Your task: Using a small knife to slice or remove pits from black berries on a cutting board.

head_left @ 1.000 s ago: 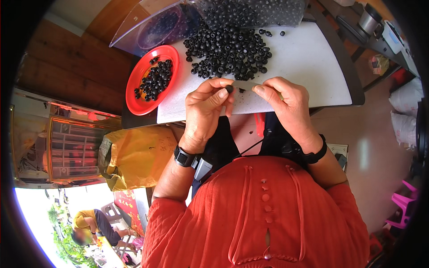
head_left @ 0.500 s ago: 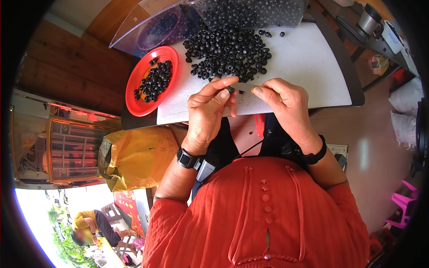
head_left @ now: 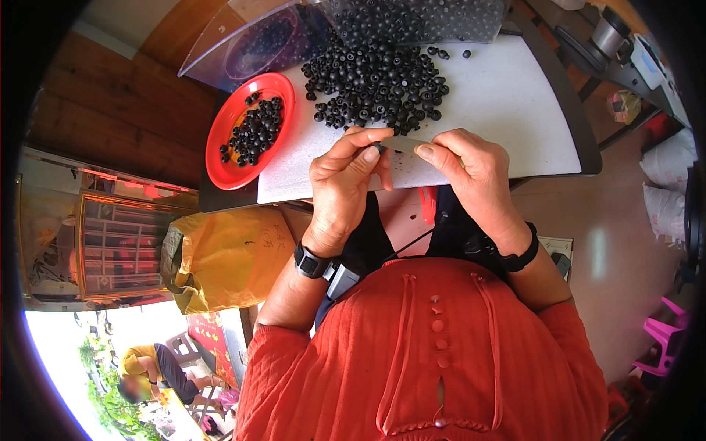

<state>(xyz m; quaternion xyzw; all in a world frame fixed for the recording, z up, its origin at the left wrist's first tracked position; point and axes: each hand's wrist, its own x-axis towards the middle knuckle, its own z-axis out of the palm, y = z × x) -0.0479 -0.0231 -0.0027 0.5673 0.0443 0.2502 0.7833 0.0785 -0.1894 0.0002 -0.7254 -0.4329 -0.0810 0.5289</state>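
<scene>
Over the front edge of the white board (head_left: 515, 110), my left hand (head_left: 346, 173) pinches a small black round piece (head_left: 379, 148) between thumb and fingertips. My right hand (head_left: 474, 169) is closed on a thin, flat, greyish blade (head_left: 406, 144); its handle, if any, is hidden in the fingers. The blade's far end reaches the piece in my left hand. Just beyond both hands lies a heap of black round pieces (head_left: 375, 81), some showing a hole. To the left, a red plastic dish (head_left: 215, 151) holds more such pieces (head_left: 257, 128).
A clear plastic sheet (head_left: 243, 37) stands behind the heap. Left of my lap is a yellow bag (head_left: 232, 257). A metal cup (head_left: 609, 35) stands on a side table at the far right. Pink stool legs (head_left: 662, 334) show lower right; another person (head_left: 151, 371) sits lower left.
The blade has shifted slightly and now partly covers the black piece in my left hand. Both hands stay in nearly the same place.
</scene>
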